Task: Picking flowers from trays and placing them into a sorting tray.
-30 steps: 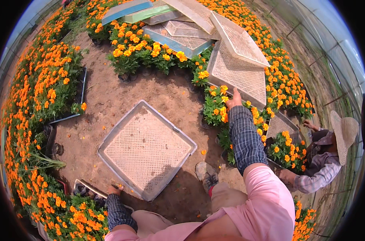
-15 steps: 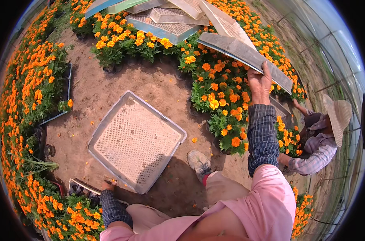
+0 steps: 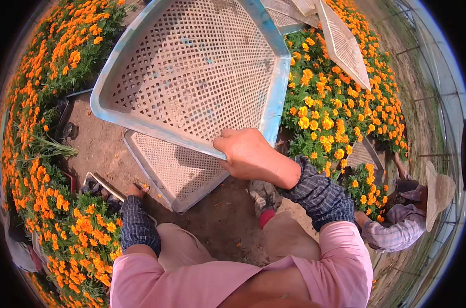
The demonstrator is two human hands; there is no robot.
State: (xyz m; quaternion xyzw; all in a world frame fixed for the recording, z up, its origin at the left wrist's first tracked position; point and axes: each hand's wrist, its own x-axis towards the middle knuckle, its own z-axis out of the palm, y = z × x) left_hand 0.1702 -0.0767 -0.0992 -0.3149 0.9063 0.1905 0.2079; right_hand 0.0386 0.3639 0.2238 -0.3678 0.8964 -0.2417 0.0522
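Observation:
My right hand (image 3: 256, 156) grips the near rim of a light-blue plastic tray (image 3: 280, 97), fingers wrapped over its edge near one corner. The tray has a beige lattice bottom and is raised and tilted in front of me. Beneath and partly hidden by it, a grey-rimmed lattice tray (image 3: 184, 169) lies on the soil. My left hand (image 3: 137, 190) is low at the left, beside the white rim of a tray (image 3: 107, 186) with dark pots. Its fingers look closed by a small dark object that I cannot make out.
Orange marigolds (image 3: 48, 200) in pots line the left, with more marigolds (image 3: 341, 110) on the right. Further lattice trays (image 3: 341, 43) lie over the flowers at the back. A person in a straw hat (image 3: 438, 195) crouches at the right beside another tray (image 3: 364, 156).
My right hand has brought the blue tray from the pile at the back right toward me and left, now over the ground tray. My left hand stays low at the left.

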